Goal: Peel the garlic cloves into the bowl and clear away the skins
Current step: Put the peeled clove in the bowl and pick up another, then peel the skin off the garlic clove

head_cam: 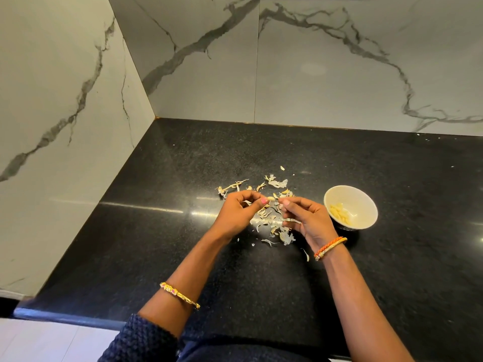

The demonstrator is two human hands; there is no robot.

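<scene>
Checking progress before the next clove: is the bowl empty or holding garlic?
Holding garlic: the bowl stands upright with several peeled cloves at its bottom, far from full.

Nothing to read for you here: no words, labels, brand marks or numbers show anywhere. The bowl (350, 207) beside you carries no print on what can be seen of it, the black tabletop (183, 231) is unmarked, and the marble wall (313, 74) shows only grey veining.

The bowl (350, 207) (peeled cloves (339, 212) inside) sits on the counter (156, 244), right of the skins (271, 220).
</scene>
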